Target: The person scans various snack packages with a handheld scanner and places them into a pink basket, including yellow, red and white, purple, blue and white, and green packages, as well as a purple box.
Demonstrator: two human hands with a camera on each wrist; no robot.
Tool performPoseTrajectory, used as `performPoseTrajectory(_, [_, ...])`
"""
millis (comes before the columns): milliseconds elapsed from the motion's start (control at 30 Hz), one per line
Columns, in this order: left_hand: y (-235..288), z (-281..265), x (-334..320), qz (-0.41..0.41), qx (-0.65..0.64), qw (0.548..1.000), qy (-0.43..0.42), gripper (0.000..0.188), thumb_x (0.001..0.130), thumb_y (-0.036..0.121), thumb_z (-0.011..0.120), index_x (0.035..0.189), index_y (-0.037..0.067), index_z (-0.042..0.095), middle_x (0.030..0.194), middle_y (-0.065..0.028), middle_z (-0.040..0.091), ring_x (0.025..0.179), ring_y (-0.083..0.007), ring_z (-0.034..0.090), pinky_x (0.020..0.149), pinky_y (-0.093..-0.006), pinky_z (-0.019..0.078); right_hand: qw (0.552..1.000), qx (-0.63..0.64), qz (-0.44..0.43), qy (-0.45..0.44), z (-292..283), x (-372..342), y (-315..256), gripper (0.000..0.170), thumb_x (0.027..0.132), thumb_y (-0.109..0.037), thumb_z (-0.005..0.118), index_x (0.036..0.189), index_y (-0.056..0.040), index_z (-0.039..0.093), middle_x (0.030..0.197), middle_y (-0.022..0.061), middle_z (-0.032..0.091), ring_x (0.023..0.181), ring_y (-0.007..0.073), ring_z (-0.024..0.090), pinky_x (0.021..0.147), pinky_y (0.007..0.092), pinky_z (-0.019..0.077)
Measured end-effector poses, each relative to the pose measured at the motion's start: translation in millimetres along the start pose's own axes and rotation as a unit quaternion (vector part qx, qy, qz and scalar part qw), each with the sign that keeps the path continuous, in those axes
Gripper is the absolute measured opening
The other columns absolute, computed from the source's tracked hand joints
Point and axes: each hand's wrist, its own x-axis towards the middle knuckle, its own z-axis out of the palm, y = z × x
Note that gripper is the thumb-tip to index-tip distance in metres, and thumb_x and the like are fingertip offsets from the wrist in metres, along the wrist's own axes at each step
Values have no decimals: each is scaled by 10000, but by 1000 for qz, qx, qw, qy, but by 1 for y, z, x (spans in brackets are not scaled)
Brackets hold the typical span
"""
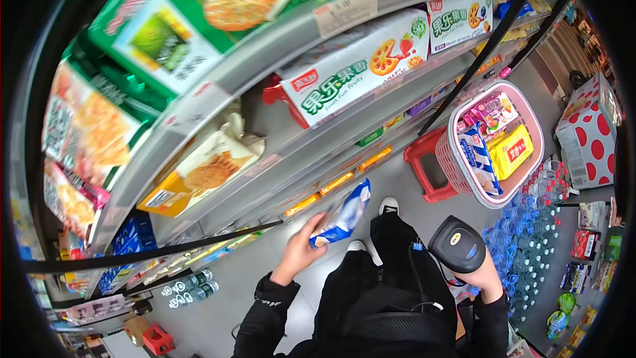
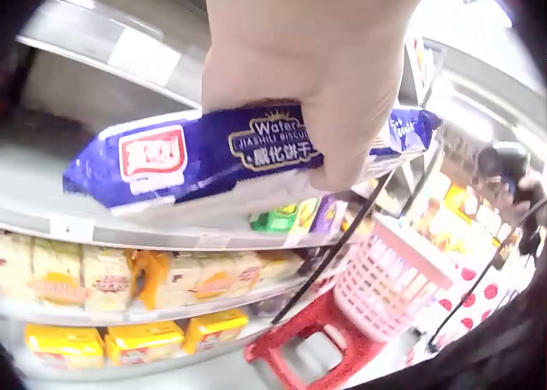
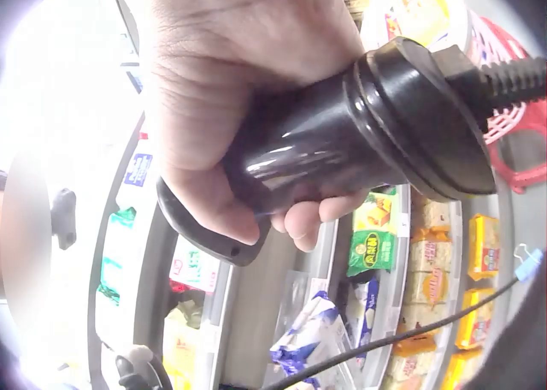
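Observation:
My left hand grips a blue-and-white pack of wafer biscuits by its near end in the head view. In the left wrist view the thumb and fingers clasp the wafer pack around its side, with its printed blue edge facing the camera. A black handheld barcode scanner is in my right hand, its head toward the shelves. The right wrist view shows fingers wrapped around the scanner's handle, where a coiled cable leaves its base.
Curved shelves with biscuit boxes run along the left and front. A pink basket holding several snack packs stands on a red stool. Bottled drinks crowd the floor at right, near a red-dotted box. A thin cable hangs below the scanner.

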Motion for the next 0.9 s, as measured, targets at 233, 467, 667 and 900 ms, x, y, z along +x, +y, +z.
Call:
performPoseTrajectory(233, [32,-39,-50,-165,-575,799,-54,617,736,25,610,1262,33,288,1164,-69,466,1074,-157,446,919,-302,343,987,-30,-117,-110,46,-6,-61,399,554,-75,673,924,13,549,799,116,615,741,181,598,688,294,458])
performPoseTrajectory(467, [30,-65,-68,-172,-596,775,-125,602,741,17,594,1262,34,292,1172,-78,468,1076,-165,456,928,-315,345,943,-161,-200,-211,86,-12,-95,326,587,-106,630,880,4,537,801,173,577,762,338,563,675,362,445])
performPoseTrajectory(667, [40,-73,-70,-176,-559,793,-168,586,732,28,595,1248,27,317,1154,-74,480,1059,-155,461,927,-304,343,924,-234,-213,-213,106,-23,-99,320,596,-129,605,878,3,535,816,184,573,793,345,551,696,392,442])
performPoseTrajectory(900, [39,-66,-61,-167,-532,803,-209,570,728,50,613,1228,20,340,1136,-77,491,1033,-143,467,916,-286,346,925,-265,-194,-192,98,-28,-103,295,605,-124,601,867,-7,533,813,176,576,786,338,555,684,394,444])
